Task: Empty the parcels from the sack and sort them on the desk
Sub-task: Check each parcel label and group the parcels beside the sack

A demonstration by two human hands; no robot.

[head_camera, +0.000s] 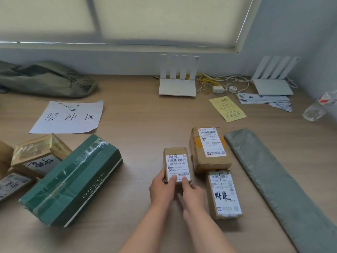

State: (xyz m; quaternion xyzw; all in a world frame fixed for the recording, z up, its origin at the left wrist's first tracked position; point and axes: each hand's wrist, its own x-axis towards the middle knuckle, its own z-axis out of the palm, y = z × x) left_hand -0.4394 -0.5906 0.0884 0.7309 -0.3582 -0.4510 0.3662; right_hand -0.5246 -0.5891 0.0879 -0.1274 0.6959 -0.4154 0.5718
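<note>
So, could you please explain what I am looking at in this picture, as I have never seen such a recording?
There is no machine here: a person wears a camera on the head, looking down at their own hands. The left hand and right hand both grip a small parcel at its near end. To its right on the desk lie a bigger parcel and a long parcel. A green box lies to the left, near a paper sign. A crumpled sack lies at the back left, and a router stands by the wall.
</note>
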